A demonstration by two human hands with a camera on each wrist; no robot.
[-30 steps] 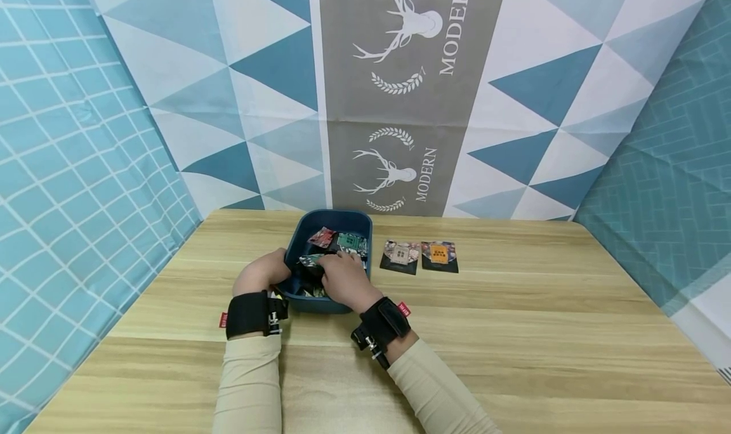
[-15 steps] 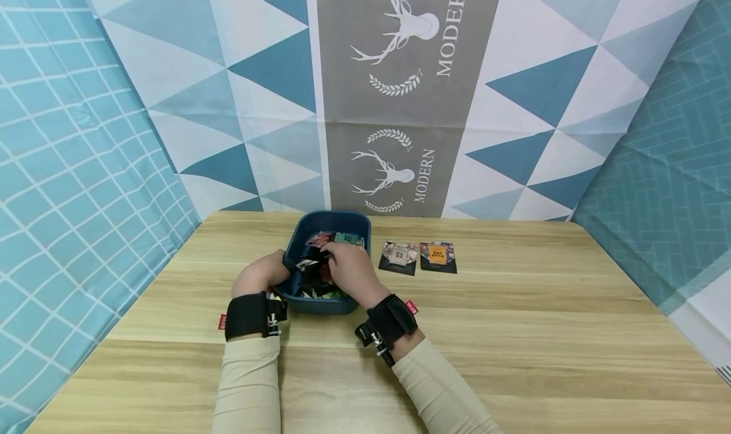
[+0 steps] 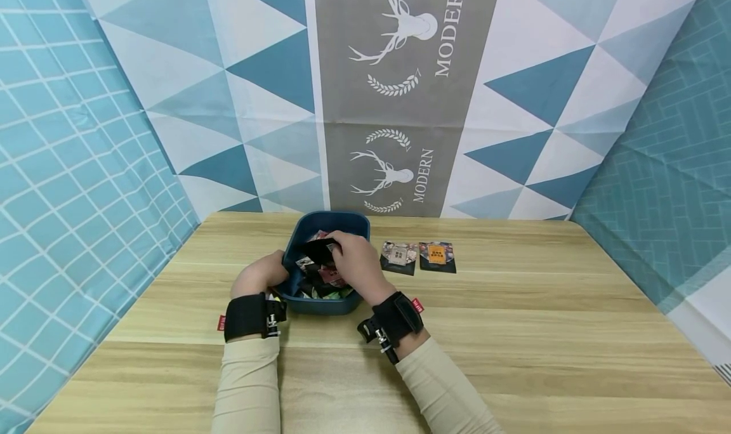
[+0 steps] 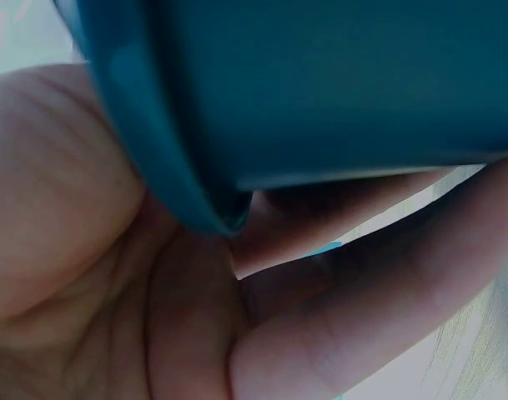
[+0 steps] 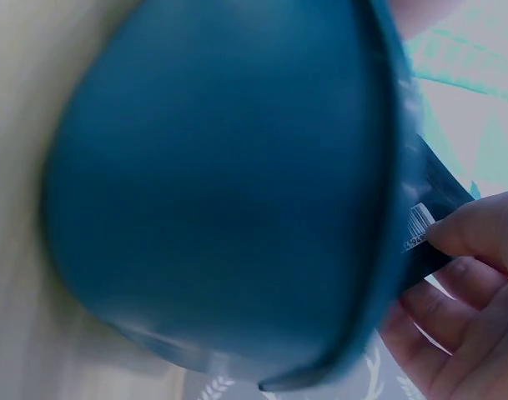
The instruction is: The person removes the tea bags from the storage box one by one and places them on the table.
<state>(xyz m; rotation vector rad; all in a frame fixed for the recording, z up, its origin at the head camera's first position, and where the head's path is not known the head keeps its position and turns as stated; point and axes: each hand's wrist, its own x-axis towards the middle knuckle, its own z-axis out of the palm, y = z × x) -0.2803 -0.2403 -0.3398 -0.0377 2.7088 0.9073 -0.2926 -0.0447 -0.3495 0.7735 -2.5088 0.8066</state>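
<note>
A dark blue plastic bin (image 3: 323, 306) stands on the table with several small printed packets (image 3: 328, 274) in a jumble inside. My left hand (image 3: 259, 274) grips its left side; in the left wrist view the rim sits against the palm and the fingers run along the outer wall. Over the bin, my right hand (image 3: 360, 264) pinches a black packet (image 3: 318, 250) between thumb and fingers. The right wrist view shows a white barcode (image 5: 419, 221) on that packet, while the bin wall covers the rest of it.
Two printed packets lie flat beside the bin's right side: one with a pale label (image 3: 398, 255) and one with an orange label (image 3: 436, 256). The wooden table (image 3: 542, 320) ends at a patterned cloth backdrop (image 3: 394, 104).
My right hand has drawn the black packet up from the pile, shifting slightly right and tilting it so its black side shows. My left hand has stayed on the bin.
</note>
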